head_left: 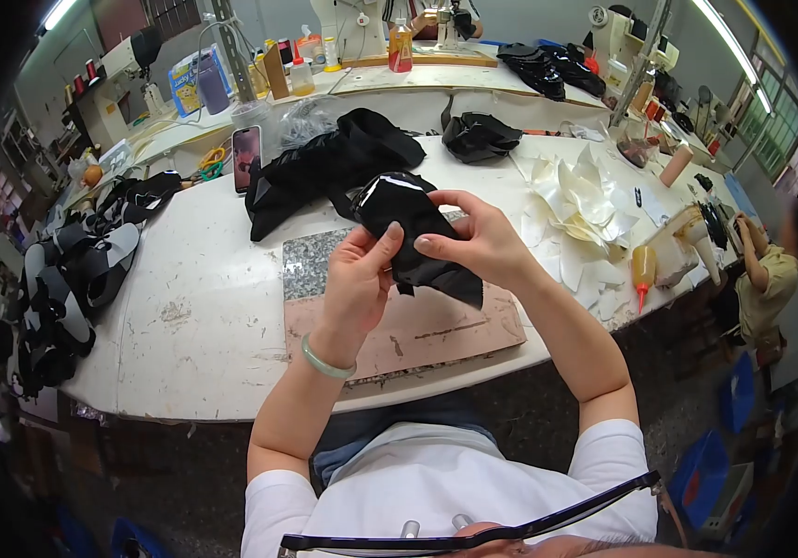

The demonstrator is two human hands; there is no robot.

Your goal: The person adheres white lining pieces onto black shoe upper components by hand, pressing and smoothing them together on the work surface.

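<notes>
1. Two bare hands share one black piece (408,228), glossy along its upper end; it is held above the worktable (190,321), in front of the person's chest.
2. The left hand (359,274) is closed on the piece's left edge, one thumb pressed flat on the near face; one pale green bangle (328,359) circles that wrist.
3. The right hand (482,239) pinches the opposite edge, its thumb on the near face and its index finger along the upper side.
4. Below the hands lie one pinkish board (408,337) and, showing past its far edge, one speckled grey slab (310,263).
5. Beyond the hands rest two black bundles: a larger heap of cloth (343,153) and a smaller bundle (481,137) to its right. How many pieces each contains cannot be told.
6. One phone (247,160) stands upright beside the larger heap, with green and orange scissor handles (213,163) just left of it.
7. Along the table's left side lies one pile of black and grey parts (73,279), overlapping too much to count.
8. On the right are one spread of cream pieces (580,200), likewise uncountable, and one yellow bottle (642,268) with a red tip.
9. Two other people are partly visible: one at the far right (759,288), one across the far table.
</notes>
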